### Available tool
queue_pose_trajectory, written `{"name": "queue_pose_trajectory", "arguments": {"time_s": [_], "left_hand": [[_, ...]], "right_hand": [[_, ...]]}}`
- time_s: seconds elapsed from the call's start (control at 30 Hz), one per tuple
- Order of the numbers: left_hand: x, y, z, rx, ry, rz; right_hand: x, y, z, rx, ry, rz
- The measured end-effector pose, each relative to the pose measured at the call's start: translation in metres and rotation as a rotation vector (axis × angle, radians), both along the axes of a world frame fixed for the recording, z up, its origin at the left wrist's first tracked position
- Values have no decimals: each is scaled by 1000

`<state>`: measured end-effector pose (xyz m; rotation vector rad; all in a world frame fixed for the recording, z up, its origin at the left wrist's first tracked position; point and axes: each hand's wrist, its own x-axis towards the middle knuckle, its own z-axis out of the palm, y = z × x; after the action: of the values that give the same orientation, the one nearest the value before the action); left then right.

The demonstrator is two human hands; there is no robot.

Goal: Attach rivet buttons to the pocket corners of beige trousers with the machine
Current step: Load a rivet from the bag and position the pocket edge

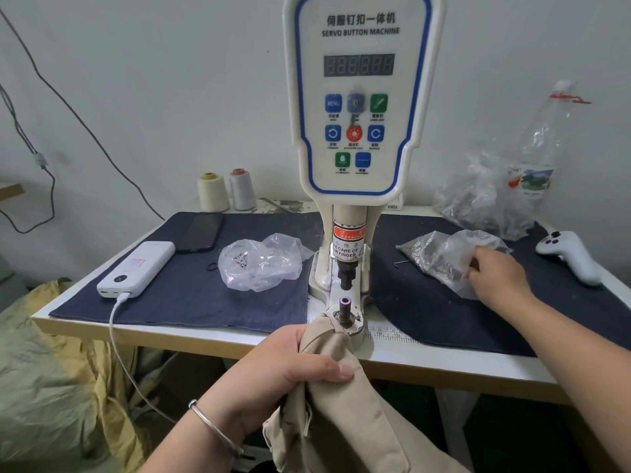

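Observation:
The servo button machine [358, 97] stands at the middle of the table, its punch [346, 276] raised above the lower die [345, 307]. My left hand [290, 367] grips the beige trousers [345, 414] at the table's front edge, their top fold lying just left of the die. My right hand [495, 274] reaches into a clear plastic bag of small metal rivets [440, 254] to the right of the machine, fingers curled inside the bag's opening. What the fingers hold is hidden by the plastic.
A second clear bag with rivets [259, 261] lies left of the machine on dark denim cloth [191, 295]. A white power bank [136, 268] with cable and a phone [201, 232] lie at left. Thread cones [227, 191], a plastic bottle [543, 148] and a white controller [570, 254] sit behind and right.

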<state>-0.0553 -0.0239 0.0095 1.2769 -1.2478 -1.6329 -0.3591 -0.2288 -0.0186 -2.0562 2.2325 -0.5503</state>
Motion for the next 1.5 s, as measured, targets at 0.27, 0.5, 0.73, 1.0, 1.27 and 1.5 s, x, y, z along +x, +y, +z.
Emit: {"name": "queue_pose_trajectory", "arguments": {"time_s": [0.27,0.5,0.73,1.0,1.27,1.5], "left_hand": [[0,2,0,43,3,-6],[-2,3,1,42,13,-19],[-3,4,0,43,17,-15],[-7,1,-4,14,-4,-17],[-10,-1,-5,-12,-13,-27],[-8,-2,-6,-12,45,-3]], "right_hand": [[-1,10,14,-32,30,96],[-5,15,16,-146,149,108],[-14,31,5,-661,152,345],[12,55,23,-667,-364,201],[57,86,16,-252,-792,219],[91,119,12,-54,-891,372]]}}
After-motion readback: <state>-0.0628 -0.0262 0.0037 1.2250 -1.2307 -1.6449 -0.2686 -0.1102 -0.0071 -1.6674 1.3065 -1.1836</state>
